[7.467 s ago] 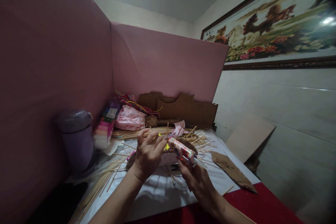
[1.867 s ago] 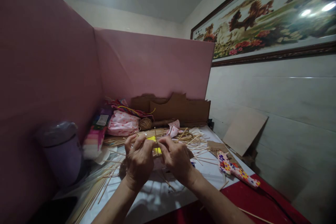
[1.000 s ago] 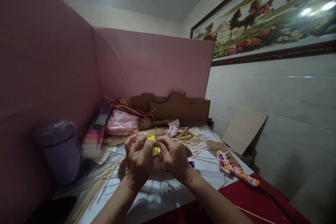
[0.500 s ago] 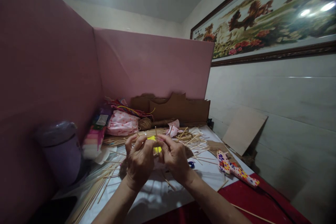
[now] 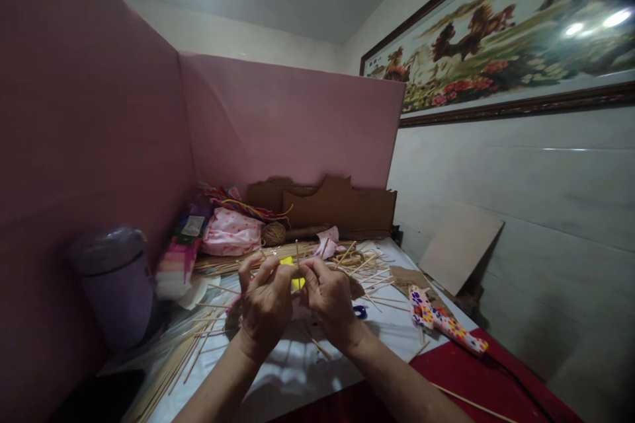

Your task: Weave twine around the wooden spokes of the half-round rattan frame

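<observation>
My left hand (image 5: 264, 307) and my right hand (image 5: 328, 299) meet above the table, fingertips pinched together. Between them stands a thin wooden stick (image 5: 297, 252), upright, with a small yellow piece (image 5: 297, 282) at its base. Both hands grip this stick and yellow piece. Several loose wooden sticks (image 5: 364, 264) lie scattered on the white table cover (image 5: 292, 370) behind and around the hands. A glue gun (image 5: 444, 320) with a floral pattern lies on the table to the right, its cord running off to the right.
A lilac lidded bin (image 5: 116, 281) stands at left against the pink partition (image 5: 292, 122). A pink dotted pouch (image 5: 232, 232), a twine ball (image 5: 274, 234) and cardboard pieces (image 5: 342, 205) sit at the back. A cardboard sheet (image 5: 459, 248) leans on the right wall.
7.5 s ago my right hand held the glue gun; it now lies on the table at right. Over the last second the hands barely moved, still pinching the stick.
</observation>
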Demonstrator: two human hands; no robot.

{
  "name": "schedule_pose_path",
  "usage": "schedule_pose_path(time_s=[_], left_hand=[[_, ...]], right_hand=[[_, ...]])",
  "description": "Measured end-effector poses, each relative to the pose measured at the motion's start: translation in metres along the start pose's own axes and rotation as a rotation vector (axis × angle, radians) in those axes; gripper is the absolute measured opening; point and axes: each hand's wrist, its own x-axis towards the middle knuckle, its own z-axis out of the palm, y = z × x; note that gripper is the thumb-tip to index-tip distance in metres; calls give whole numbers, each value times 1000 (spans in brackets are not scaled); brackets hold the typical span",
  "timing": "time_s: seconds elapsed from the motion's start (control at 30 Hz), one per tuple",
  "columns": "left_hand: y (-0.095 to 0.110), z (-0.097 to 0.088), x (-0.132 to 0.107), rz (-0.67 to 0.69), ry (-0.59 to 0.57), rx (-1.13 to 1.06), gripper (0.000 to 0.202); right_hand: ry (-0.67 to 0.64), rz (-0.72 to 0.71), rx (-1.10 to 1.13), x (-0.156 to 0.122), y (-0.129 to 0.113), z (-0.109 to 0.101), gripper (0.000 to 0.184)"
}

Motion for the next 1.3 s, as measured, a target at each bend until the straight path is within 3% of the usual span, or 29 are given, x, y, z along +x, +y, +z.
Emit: schedule_pose_path(time_s=[0.37, 0.6, 0.83, 1.07, 1.2, 1.3], left_hand=[[0, 1, -1, 11, 7, -1, 21], [2, 0, 1, 10, -1, -1, 20], [2, -1, 2, 6, 0, -6, 16], [2, -1, 2, 13, 5, 0, 12], [0, -2, 2, 9, 3, 5, 12], [-5, -2, 3, 5, 14, 31, 17]], right_hand=[[-46, 1, 107, -4, -1, 1, 26], [18, 2, 63, -4, -2, 2, 26], [-11, 45, 225, -8, 1, 6, 25], [43, 4, 157, -6, -1, 6, 24], [87, 37, 231, -15, 2, 7, 27], [123, 42, 290, -26, 6, 8, 20]])
